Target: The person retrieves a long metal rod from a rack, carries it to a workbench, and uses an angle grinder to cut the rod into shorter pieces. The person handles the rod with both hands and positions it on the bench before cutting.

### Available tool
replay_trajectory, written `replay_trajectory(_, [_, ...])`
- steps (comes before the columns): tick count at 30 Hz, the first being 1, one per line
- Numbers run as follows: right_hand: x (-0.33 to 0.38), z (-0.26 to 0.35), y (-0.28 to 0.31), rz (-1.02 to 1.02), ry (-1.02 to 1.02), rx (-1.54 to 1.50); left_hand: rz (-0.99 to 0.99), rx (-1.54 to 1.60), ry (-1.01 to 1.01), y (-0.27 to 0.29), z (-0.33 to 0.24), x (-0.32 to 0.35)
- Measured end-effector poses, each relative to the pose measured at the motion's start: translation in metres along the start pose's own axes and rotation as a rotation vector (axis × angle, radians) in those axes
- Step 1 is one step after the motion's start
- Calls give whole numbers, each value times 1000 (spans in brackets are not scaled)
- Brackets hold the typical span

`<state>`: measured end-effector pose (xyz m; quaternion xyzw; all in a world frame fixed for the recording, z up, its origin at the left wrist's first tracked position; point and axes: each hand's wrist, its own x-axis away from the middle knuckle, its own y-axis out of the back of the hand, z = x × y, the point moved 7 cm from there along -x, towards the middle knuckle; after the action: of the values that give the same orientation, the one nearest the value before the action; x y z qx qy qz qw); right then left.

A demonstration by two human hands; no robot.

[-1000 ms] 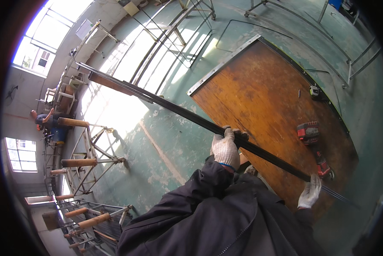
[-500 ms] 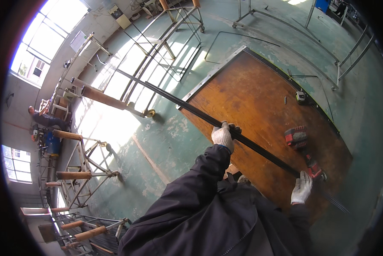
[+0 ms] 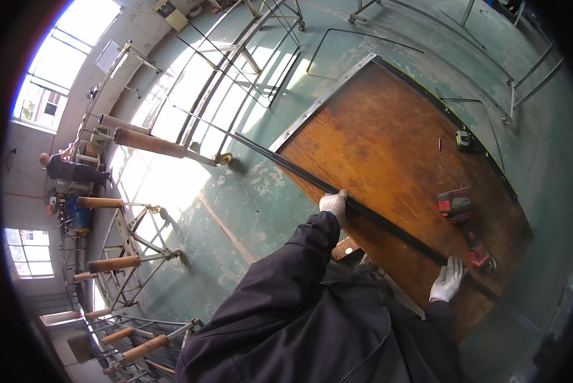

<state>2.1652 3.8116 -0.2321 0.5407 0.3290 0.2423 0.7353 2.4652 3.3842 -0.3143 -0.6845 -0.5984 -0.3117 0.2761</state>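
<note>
Grasping black bars (image 3: 395, 228) that overhang the metal-trimmed end of the table (image 3: 369, 134), the left hand (image 3: 334, 206) is curled near the closest edge; the right hand (image 3: 447, 281) lies over them, grip unclear. Beyond lie a red power tool (image 3: 455, 205) and, at the far edge, a tape measure (image 3: 463, 140).

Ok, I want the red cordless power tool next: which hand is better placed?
Probably the right hand: nearer the cordless power tool and open, while the left hand grips the black bars.
</note>
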Motion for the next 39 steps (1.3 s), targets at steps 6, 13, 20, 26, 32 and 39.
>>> replay_trajectory(6, [-1,0,-6,2,-20,32,75,-962,-314,3,-33,-8])
replay_trajectory(13, [1,-1,-9,-3,-5,47,-147,-947,-409,29,-75,35])
replay_trajectory(20, [-5,7,-1,14,-21,25,-76,-1108,-874,-4,-111,70])
replay_trajectory(26, [-8,4,2,13,-67,-2,-33,-973,-1019,-22,-103,74])
replay_trajectory(32, [-10,7,6,21,-90,-18,-5,-1065,-1115,-27,-97,91])
replay_trajectory(39, [-15,11,16,11,-69,-34,30,-1050,-1199,-46,-90,107])
